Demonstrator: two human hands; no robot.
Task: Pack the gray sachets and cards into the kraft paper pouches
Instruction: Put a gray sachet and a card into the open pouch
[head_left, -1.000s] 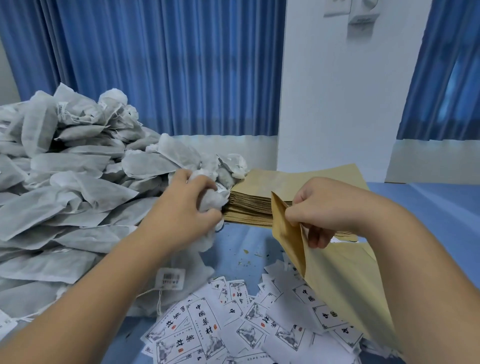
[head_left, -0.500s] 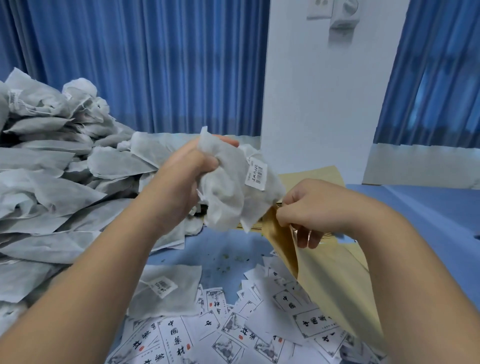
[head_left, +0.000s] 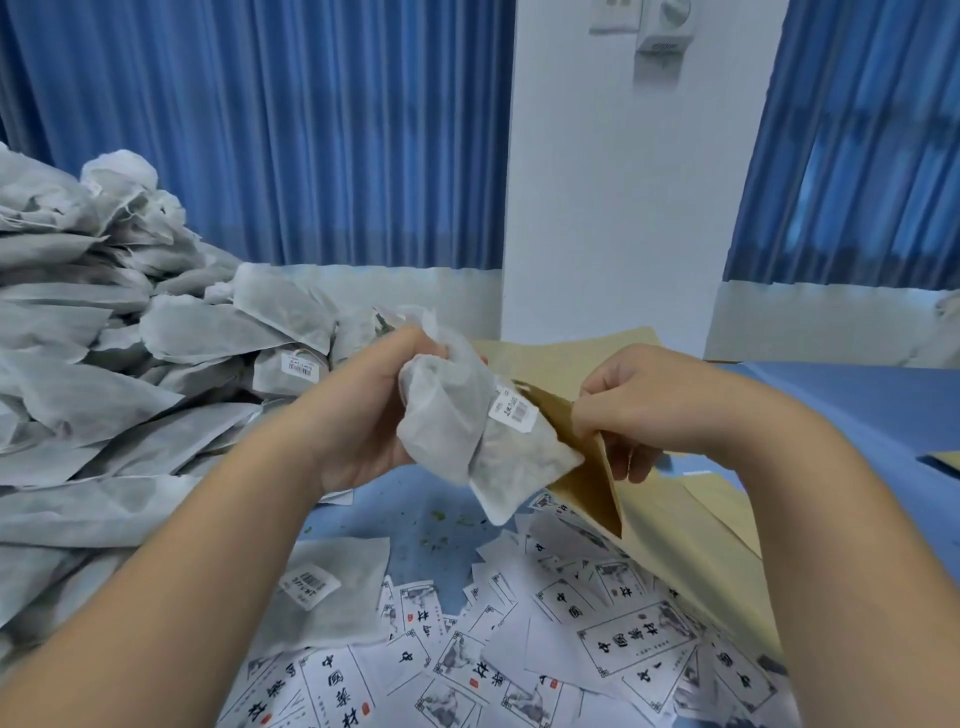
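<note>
My left hand (head_left: 363, 410) grips a bunch of gray sachets (head_left: 457, 426) with a white barcode tag, their lower end at the mouth of a kraft paper pouch (head_left: 587, 467). My right hand (head_left: 644, 405) pinches the pouch's upper edge and holds the mouth apart. The pouch slopes down to the right over the table. White printed cards (head_left: 545, 649) lie scattered on the blue table below both hands. A big heap of gray sachets (head_left: 104, 364) fills the left side.
A stack of flat kraft pouches (head_left: 561, 353) lies behind my hands against the white wall. One loose sachet (head_left: 332, 592) rests on the cards under my left forearm. Small green crumbs dot the blue tabletop (head_left: 431, 509). Blue curtains hang behind.
My left hand lifted the sachets off the heap and carried them right and down to the pouch mouth. My right hand kept hold of the pouch edge.
</note>
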